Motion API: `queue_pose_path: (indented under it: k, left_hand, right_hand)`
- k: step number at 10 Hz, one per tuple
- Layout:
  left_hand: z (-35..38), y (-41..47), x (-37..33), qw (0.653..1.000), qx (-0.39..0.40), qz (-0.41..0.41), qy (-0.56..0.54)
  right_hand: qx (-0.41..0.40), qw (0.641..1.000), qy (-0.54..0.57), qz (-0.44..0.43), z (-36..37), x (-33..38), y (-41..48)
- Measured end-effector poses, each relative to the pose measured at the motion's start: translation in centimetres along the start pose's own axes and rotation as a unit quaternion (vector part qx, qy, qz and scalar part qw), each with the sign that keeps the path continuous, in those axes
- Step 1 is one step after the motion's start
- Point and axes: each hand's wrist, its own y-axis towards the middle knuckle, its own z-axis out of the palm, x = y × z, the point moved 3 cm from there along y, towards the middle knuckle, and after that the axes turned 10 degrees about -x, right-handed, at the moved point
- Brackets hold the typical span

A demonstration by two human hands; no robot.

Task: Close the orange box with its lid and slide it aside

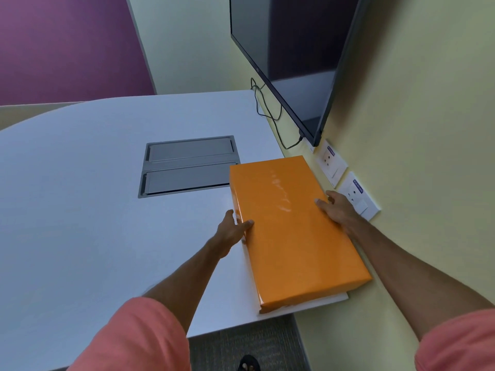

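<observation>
Left hand point(232, 230) and right hand point(338, 208) grip the closed orange box point(290, 226) by its sides; table point(80, 196) beneath.

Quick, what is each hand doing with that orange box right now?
Left hand: holding the left long edge of the orange box, thumb on top.
Right hand: holding the box's right long edge, next to the wall.

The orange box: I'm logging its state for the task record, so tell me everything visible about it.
The flat, rectangular orange box looks wrapped in glossy, slightly wrinkled film. Its lid is on; no opening shows. It lies flat at the right edge of the pale grey table, beside the yellow wall, its near corner at the table's front edge. The left hand grips its left side and the right hand its right, thumbs on top.
</observation>
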Motion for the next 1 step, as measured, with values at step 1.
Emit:
queue_pose_path:
  k: [1]
  left_hand:
    - [-2.48,-0.15,-0.93,0.983,-0.098,0.090,0.125]
  right_hand:
    - [-0.031,0.986,-0.115,-0.121,1.37,2.27,-0.62]
